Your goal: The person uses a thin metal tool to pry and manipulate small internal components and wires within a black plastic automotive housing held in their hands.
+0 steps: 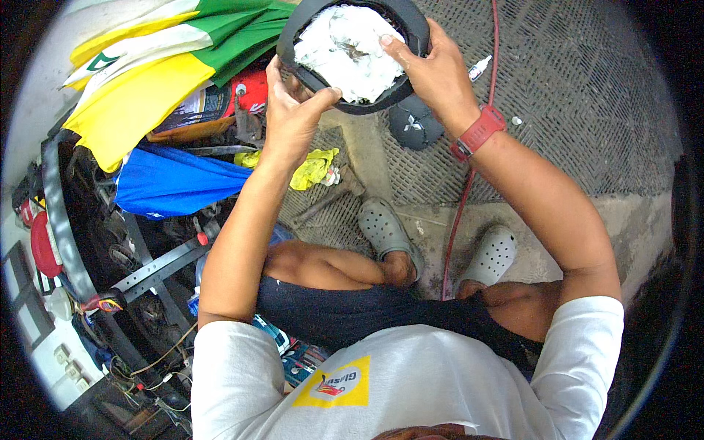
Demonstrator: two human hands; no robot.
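Observation:
Raised at the top of the head view is a round black shell (359,108) with a thick rim, filled with crumpled white material (330,44). I cannot make out exactly what part it is. My left hand (293,110) grips its lower left rim, thumb along the front edge and fingers mostly behind. My right hand (438,70) holds the right side, its thumb reaching over the rim onto the white filling. Just below the shell, partly behind my right hand, a black disc (412,126) with an emblem lies on the floor mat.
A small white bottle (479,68) and a white cap (517,120) lie on the grey mat (587,95). A red hose (460,213) crosses the floor between my feet. Folded yellow-green (139,110) and blue (180,182) umbrellas, yellow plastic (315,169) and a cluttered metal rack (150,273) are left.

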